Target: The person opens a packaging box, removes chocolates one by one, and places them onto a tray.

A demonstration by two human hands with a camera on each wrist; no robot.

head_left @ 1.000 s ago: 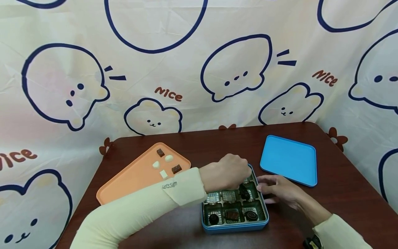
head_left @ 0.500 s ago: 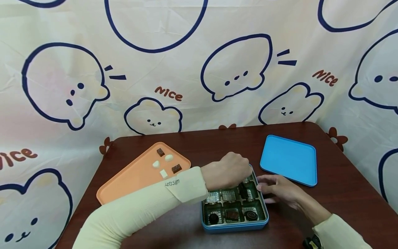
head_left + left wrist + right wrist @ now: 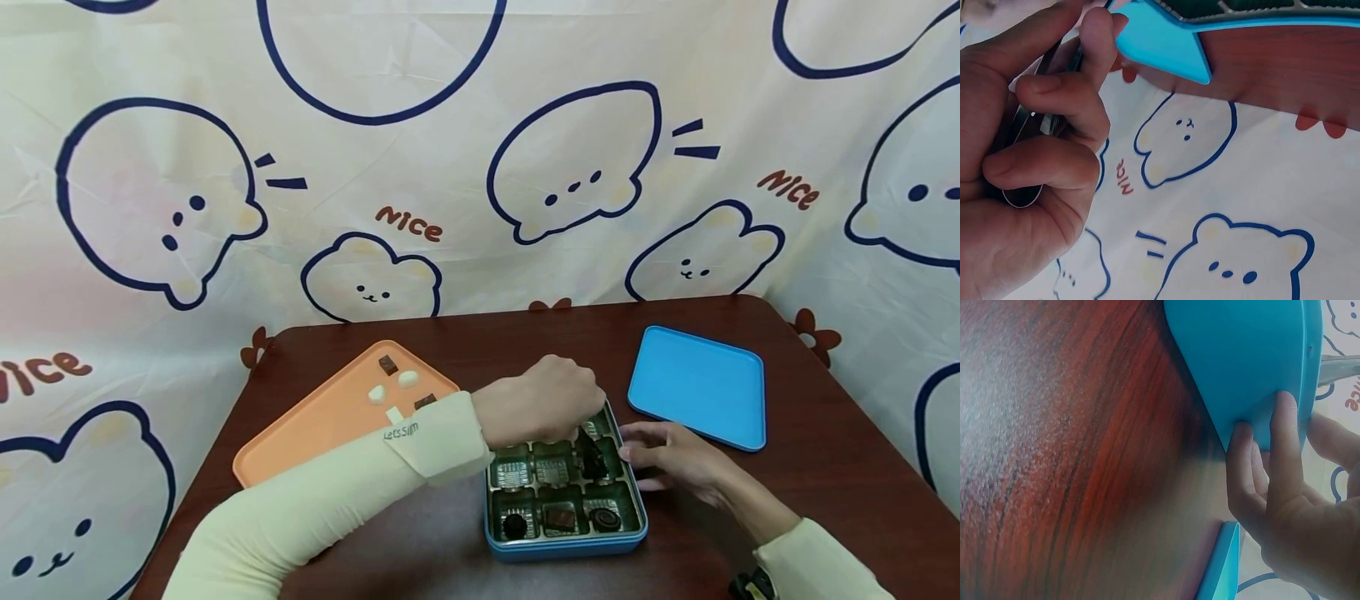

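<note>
In the head view, my left hand [image 3: 543,400] bends over the far part of a blue tin box [image 3: 566,550]. The left wrist view shows its fingers curled around metal tongs [image 3: 1024,197]. The tongs' dark end [image 3: 591,460] spreads over a right-hand compartment; whether anything is pinched there, I cannot tell. Dark chocolates lie in the front row: a round one [image 3: 515,527], a square one [image 3: 560,518] and a swirled one [image 3: 606,520]. My right hand [image 3: 678,462] rests extended fingertips against the box's right side, also seen in the right wrist view.
At the left, an orange tray [image 3: 300,437] holds white chocolates [image 3: 377,395] and brown chocolates [image 3: 387,364], partly behind the left sleeve [image 3: 337,487]. A blue lid [image 3: 697,387] lies at the back right of the brown table [image 3: 555,333]. A patterned curtain [image 3: 450,167] stands behind.
My left hand has risen slightly with the tongs, whose dark end now looks wider spread. The left forearm covers more of the tray's pieces. My right hand stays at the box side.
</note>
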